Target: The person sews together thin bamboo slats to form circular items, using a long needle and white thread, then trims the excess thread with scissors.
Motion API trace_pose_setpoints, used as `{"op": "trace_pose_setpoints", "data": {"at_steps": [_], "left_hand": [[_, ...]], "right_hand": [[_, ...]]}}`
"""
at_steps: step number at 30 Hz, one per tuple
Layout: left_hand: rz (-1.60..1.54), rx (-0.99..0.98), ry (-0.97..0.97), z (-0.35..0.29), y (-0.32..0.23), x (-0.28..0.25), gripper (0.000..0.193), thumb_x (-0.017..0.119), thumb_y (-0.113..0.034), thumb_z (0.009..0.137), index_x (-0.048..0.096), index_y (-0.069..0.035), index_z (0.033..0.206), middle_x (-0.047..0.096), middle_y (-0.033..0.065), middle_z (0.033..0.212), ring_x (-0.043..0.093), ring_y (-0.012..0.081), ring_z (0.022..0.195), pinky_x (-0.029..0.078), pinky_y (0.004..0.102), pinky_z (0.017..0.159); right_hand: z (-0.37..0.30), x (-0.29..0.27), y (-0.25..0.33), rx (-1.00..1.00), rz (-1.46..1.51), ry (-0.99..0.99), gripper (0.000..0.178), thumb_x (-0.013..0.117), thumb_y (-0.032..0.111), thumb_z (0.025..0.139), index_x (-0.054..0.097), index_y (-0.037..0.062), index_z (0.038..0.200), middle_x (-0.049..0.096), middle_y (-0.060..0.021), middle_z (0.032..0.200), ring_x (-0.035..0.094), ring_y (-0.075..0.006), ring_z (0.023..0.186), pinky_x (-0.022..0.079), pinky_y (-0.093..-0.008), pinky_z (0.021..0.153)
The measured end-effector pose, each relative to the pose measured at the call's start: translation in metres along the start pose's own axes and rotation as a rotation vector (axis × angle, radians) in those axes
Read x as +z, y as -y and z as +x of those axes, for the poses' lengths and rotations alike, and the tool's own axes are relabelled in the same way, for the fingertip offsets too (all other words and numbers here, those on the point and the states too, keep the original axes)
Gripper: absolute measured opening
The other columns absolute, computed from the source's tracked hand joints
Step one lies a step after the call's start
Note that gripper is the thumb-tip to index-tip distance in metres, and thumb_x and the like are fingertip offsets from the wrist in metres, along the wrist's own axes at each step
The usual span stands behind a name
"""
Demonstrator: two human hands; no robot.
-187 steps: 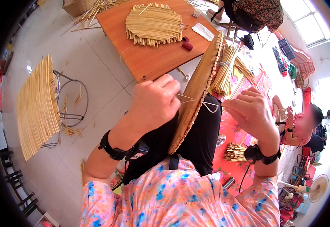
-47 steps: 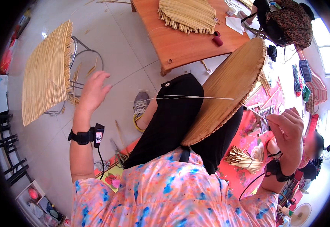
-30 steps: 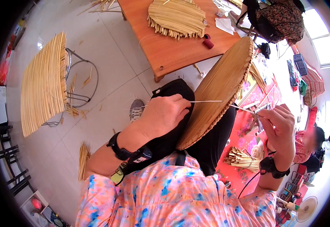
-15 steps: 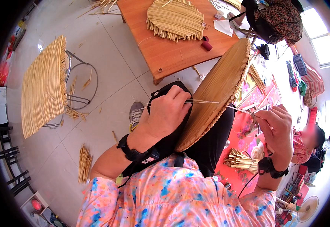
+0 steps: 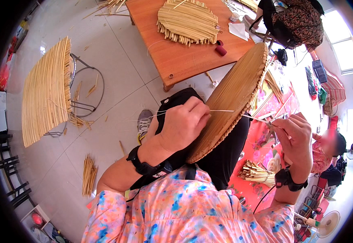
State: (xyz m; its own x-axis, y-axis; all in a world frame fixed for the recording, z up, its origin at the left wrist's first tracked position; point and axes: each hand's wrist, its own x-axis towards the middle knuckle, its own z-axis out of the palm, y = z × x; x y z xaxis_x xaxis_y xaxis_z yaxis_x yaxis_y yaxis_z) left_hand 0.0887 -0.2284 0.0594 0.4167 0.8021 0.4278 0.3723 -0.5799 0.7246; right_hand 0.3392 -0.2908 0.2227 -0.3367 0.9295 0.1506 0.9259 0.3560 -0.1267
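A round, flat mat of straw-coloured stalks (image 5: 235, 91) with a knobbly stitched rim leans across my lap, tilted on edge. From its left face a pale thread (image 5: 224, 110) runs to my left hand (image 5: 186, 123), whose curled fingers close on it beside the mat. A loose end of thread trails left over my knee. Off the rim's right side another length of pale thread (image 5: 256, 118) stretches to my right hand (image 5: 295, 135), pinched between thumb and fingers. Something small and metallic shows under those fingertips; its kind is unclear.
Ahead stands a wooden table (image 5: 188, 58) bearing an untrimmed stalk mat (image 5: 188, 20) and dark red spools (image 5: 220, 50). Another stalk panel (image 5: 47, 93) rests on a metal-framed stool at left. Stalk bundles (image 5: 89, 175) lie on the floor. A person (image 5: 324, 152) sits at far right.
My left hand has shifted slightly right and down, closer to the mat. Two strands showed between it and the mat before; one shows now. My right hand has hardly moved.
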Motion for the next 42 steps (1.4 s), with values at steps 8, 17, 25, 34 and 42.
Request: {"op": "trace_pose_setpoints", "data": {"at_steps": [8,17,25,34,42], "left_hand": [[0.073,-0.101,0.025,-0.002,-0.003,0.008,0.021,0.071,-0.009,0.079,0.064,-0.007,0.098,0.061,0.0077,0.085,0.063,0.0286,0.07,0.051,0.0355,0.058],[0.008,-0.134,-0.107,0.001,0.001,0.017,0.019,0.073,-0.009,0.077,0.061,-0.007,0.092,0.06,0.0073,0.082,0.063,0.0248,0.068,0.05,0.033,0.056],[-0.033,-0.11,-0.085,0.004,-0.004,0.017,0.018,0.073,-0.01,0.077,0.063,-0.008,0.093,0.059,0.0069,0.081,0.062,0.0241,0.066,0.05,0.0343,0.056],[-0.189,-0.082,-0.071,0.01,-0.006,0.005,0.011,0.071,-0.006,0.078,0.068,-0.006,0.089,0.062,0.0078,0.088,0.063,0.0266,0.069,0.052,0.0329,0.061],[-0.028,0.038,-0.028,0.012,0.0,-0.008,0.013,0.072,-0.001,0.075,0.066,-0.006,0.086,0.062,0.0064,0.09,0.063,0.0242,0.067,0.052,0.0324,0.059]], "right_hand": [[0.0,-0.001,0.001,0.011,-0.002,0.014,0.008,0.07,0.007,0.075,0.067,0.0057,0.082,0.058,-0.0054,0.061,0.055,-0.0231,0.057,0.042,-0.0342,0.06],[-0.002,0.0,0.002,0.031,0.007,0.016,0.008,0.069,0.006,0.075,0.067,0.0057,0.083,0.058,-0.0052,0.062,0.055,-0.023,0.057,0.042,-0.0343,0.061],[-0.002,0.001,0.001,0.038,0.011,0.012,0.009,0.069,0.005,0.074,0.067,0.006,0.083,0.055,-0.0052,0.06,0.054,-0.0228,0.056,0.042,-0.0342,0.062],[-0.003,0.003,-0.002,0.03,0.021,0.021,0.009,0.069,0.005,0.075,0.066,0.0056,0.083,0.055,-0.0054,0.06,0.054,-0.0221,0.056,0.041,-0.034,0.06],[-0.001,0.007,-0.003,0.033,0.037,0.033,0.008,0.07,0.005,0.075,0.066,0.0052,0.082,0.06,-0.0053,0.063,0.059,-0.022,0.06,0.043,-0.0342,0.061]]}}
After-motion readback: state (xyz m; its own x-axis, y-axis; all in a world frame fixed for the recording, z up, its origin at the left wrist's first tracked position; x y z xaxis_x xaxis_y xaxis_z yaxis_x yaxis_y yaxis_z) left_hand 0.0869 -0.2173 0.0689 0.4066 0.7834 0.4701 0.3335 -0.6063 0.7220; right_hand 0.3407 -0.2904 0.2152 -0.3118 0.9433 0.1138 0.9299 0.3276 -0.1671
